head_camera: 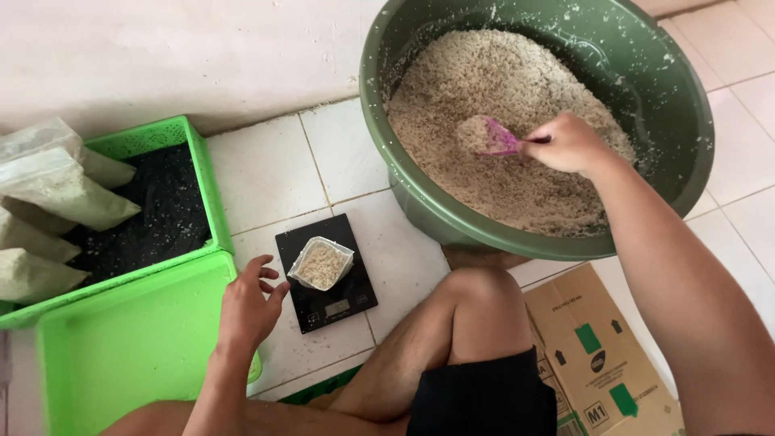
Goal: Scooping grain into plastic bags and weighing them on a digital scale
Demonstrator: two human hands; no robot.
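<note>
My right hand (569, 144) grips the handle of a pink scoop (489, 136) heaped with pale grain, lifted just above the grain (484, 89) that fills a big green basin (694, 105). My left hand (249, 305) hovers with fingers spread beside a black kitchen scale (355, 303) on the tiled floor, holding nothing. On the scale stands an open clear plastic bag (321, 263) partly filled with the same grain, just right of my fingertips.
A green crate (198, 161) at left holds several filled grain bags (60, 194). A bright green tray (121, 347) lies in front of it. My bent knee (476, 299) sits under the basin, with a cardboard box (597, 347) to its right.
</note>
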